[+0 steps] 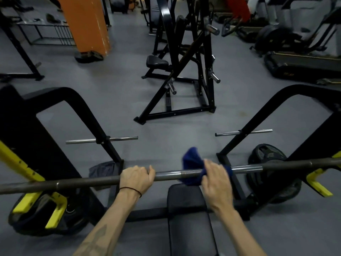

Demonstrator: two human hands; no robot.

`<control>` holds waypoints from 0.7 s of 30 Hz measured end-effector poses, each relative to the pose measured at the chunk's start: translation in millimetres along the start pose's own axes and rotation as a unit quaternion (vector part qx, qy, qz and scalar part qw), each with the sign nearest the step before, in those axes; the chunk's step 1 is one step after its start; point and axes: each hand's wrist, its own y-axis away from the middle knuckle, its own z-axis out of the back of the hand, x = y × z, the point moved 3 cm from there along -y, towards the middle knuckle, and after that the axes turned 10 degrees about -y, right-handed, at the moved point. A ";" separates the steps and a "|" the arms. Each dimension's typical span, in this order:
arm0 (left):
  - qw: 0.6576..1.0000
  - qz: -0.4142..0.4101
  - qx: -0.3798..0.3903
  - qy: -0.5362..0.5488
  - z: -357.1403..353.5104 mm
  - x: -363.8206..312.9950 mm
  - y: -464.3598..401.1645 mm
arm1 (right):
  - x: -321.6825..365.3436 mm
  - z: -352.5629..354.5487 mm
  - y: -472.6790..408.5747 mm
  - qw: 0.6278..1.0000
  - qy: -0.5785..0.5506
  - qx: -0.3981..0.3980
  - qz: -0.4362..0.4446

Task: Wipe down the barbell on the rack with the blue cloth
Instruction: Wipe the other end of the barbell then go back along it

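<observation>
In the head view, the barbell [166, 175] is seen lying across the yellow hooks of the rack [320, 184], above the black bench pad [188, 218]. The blue cloth [191, 163] is wrapped over the bar just right of its middle and is gripped there by the right hand [215, 179], whose fingers are curled round cloth and bar together. The bar is steadied by the left hand [137, 177], its fingers closed around the bare shaft. The wiping is judged to be under way at the central knurled section. The long stretches toward both ends are probably still to be covered, though no visible difference in cleanliness can be made out. No brand, label or writing can be read; a faint mark on the treadmill [302, 65] at upper right is too blurred.
</observation>
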 end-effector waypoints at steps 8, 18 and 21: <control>0.996 -0.079 -0.023 -0.045 -8.8 -3.2 -4.4 | 141.9 -73.8 12.9 0.996 -0.072 0.052 -0.022; 0.993 -0.111 -0.034 -0.030 -0.2 -2.4 -2.0 | 84.3 -29.6 -30.3 0.996 -0.089 -0.005 -0.012; 0.993 -0.104 -0.034 -0.046 -2.0 -4.0 -1.3 | 103.1 -57.2 -41.0 0.999 0.054 0.002 0.008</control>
